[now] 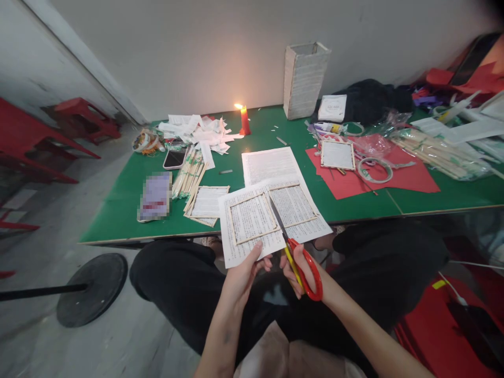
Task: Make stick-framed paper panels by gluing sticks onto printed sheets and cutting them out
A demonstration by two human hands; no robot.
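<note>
My left hand (252, 262) pinches the lower edge of a printed sheet of paper (228, 252), thumb on top and fingers beneath. Two square frames of thin sticks lie on that sheet, a left frame (254, 218) and a right frame (293, 205). In my right hand (295, 268) is a pair of scissors (311, 273) with red and yellow handles. Its blades reach up between the two frames, and the paper is split from its near edge along them. Another printed sheet (271, 160) lies flat on the table behind.
A lit red candle (244, 121) stands near the wall, beside paper strips (200, 131). Left are bundled sticks (189, 170), a phone (175, 158) and papered frames (208, 202). A tall papered box (305, 81) stands behind. Right lie red paper (338, 184) and a tape roll (375, 170).
</note>
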